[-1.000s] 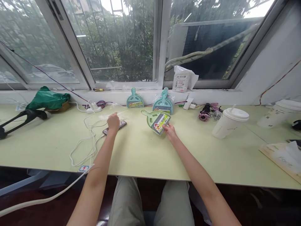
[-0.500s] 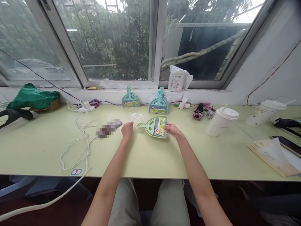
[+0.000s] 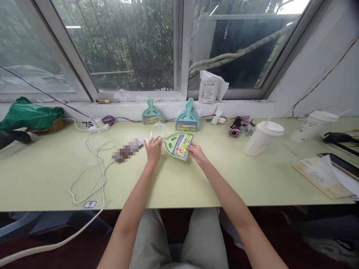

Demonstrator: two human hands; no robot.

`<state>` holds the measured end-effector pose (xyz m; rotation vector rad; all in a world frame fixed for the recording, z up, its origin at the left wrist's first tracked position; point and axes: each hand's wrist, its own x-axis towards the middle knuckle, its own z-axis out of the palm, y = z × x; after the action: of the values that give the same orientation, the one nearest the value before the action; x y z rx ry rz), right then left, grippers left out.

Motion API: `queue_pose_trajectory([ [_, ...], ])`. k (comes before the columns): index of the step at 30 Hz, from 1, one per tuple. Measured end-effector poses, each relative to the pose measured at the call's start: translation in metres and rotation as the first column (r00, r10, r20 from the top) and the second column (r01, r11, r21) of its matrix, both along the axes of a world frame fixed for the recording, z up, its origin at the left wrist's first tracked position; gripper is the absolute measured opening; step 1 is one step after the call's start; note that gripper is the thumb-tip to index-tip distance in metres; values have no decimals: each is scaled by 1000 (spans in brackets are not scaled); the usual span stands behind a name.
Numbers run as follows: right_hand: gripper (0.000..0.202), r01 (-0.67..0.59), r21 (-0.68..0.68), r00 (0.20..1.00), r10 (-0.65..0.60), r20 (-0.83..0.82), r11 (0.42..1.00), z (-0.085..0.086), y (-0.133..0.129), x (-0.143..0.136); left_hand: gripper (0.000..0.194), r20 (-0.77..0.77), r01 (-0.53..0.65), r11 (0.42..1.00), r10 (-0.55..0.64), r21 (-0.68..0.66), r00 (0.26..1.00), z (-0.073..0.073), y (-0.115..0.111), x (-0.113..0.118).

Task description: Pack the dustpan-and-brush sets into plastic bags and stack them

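Observation:
A small green dustpan [image 3: 171, 145] with a grey-bristled brush and a colourful label card [image 3: 184, 143] lies tilted above the table, its handle towards the left. My right hand [image 3: 196, 153] is closed on the set's wide right edge, thumb and fingers pinching it at the card. At the handle end, my left hand [image 3: 153, 150] is spread with its fingers apart, over a clear plastic bag [image 3: 159, 129]. Whether its fingertips touch the handle is hard to see. Behind, two wrapped dustpan sets lean on the wall: a single one [image 3: 152, 114] and a stack [image 3: 187, 118].
To the left are a blurred-out device [image 3: 126, 151], white cables [image 3: 102, 168], a power strip [image 3: 98, 127] and a green bag [image 3: 30, 114]. On the right stand a lidded white cup [image 3: 263, 138], a folded umbrella [image 3: 235, 129] and a paper envelope [image 3: 316, 177].
My left hand has gone from a closed pinch on the plastic to spread fingers at the handle. The dustpan set has tilted and shifted slightly left with my right hand. The view has shifted slightly.

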<state>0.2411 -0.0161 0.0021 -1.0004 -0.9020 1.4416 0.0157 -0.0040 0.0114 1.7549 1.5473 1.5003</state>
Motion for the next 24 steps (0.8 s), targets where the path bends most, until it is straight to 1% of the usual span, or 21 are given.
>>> queue_pose_trajectory([
  [3, 23, 111, -16, 992, -112, -49, 994, -5, 1, -4, 19, -64, -59, 998, 61, 26, 996, 1, 0, -1],
  [5, 20, 140, -27, 988, -142, -62, 990, -8, 0, -8, 19, -75, -66, 996, 70, 57, 995, -1, 1, -1],
  [8, 16, 97, -34, 993, -99, -62, 995, -11, -3, -15, 18, -54, -32, 996, 37, 87, 998, -4, 1, 4],
  [9, 15, 71, -31, 995, -73, -67, 997, -11, -5, -18, 19, -77, -16, 996, 23, 85, 997, -4, 0, 7],
  [11, 17, 46, -14, 994, -48, -94, 999, -11, -7, -23, 21, -174, 14, 998, -2, 68, 985, -2, -3, 12],
  [13, 21, 77, 14, 988, -74, -136, 997, -11, -10, -27, 24, -262, 25, 997, -4, 74, 965, 1, -8, 17],
  [14, 23, 108, 30, 982, -102, -158, 994, -11, -11, -29, 26, -265, 12, 995, 14, 97, 964, 4, -10, 19],
  [15, 25, 139, 46, 975, -129, -179, 989, -10, -12, -31, 32, -229, -19, 991, 49, 132, 972, 6, -12, 21],
  [16, 27, 166, 60, 969, -151, -198, 984, -9, -13, -32, 43, -152, -70, 983, 96, 169, 984, 8, -14, 22],
  [17, 29, 186, 72, 962, -167, -214, 980, -9, -13, -33, 61, -36, -133, 972, 142, 194, 989, 10, -15, 22],
  [18, 30, 201, 81, 958, -178, -227, 976, -8, -14, -33, 78, 110, -189, 963, 170, 191, 979, 11, -14, 22],
  [19, 31, 206, 90, 955, -180, -235, 974, -7, -14, -34, 92, 272, -212, 966, 165, 150, 948, 11, -13, 22],
  [20, 32, 203, 97, 955, -175, -239, 974, -6, -14, -34, 98, 431, -178, 981, 127, 80, 893, 10, -10, 21],
  [21, 33, 195, 104, 957, -166, -238, 975, -6, -15, -34, 97, 571, -80, 997, 64, 3, 819, 9, -6, 19],
  [22, 34, 184, 111, 960, -154, -233, 977, -5, -15, -34, 91, 681, 58, 997, -3, -58, 733, 7, -2, 17],
  [23, 35, 170, 117, 964, -140, -226, 978, -4, -14, -34, 82, 757, 196, 976, -60, -91, 651, 5, 3, 15],
  [24, 35, 156, 120, 968, -127, -217, 980, -4, -14, -34, 74, 801, 300, 948, -98, -106, 591, 2, 7, 13],
])
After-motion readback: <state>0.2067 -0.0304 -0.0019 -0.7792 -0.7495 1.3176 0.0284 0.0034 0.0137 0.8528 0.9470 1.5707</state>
